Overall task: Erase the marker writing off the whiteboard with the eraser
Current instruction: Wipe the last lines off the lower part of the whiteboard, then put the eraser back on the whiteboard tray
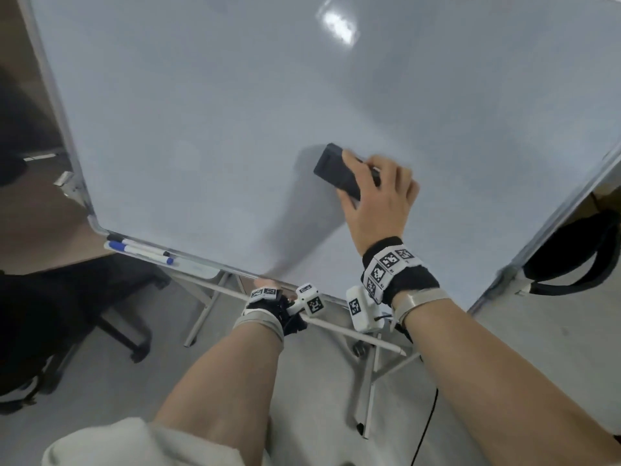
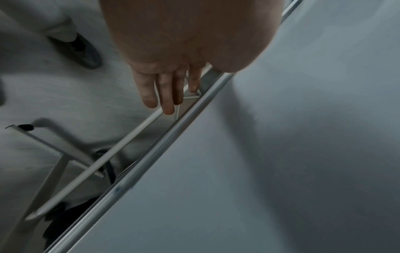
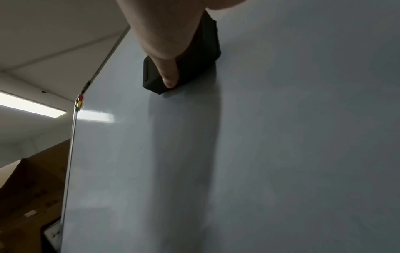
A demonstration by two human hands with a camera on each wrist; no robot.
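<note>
Office-type rm – whiteboard (image 1: 235,112) on stand, markers (image 1: 141,252) in tray, swivel chair (image 1: 111,297), ceiling strip light (image 3: 30,106), cardboard boxes (image 3: 36,184)

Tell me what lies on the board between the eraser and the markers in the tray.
Only bare whiteboard, with a shadow; no writing shows between the eraser and the markers, in the head view.

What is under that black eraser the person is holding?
The eraser, gripped by the right hand, lies flat against the whiteboard. Around it the board looks bare. Whether any writing remains beneath it cannot be seen; the eraser covers that patch.
</note>
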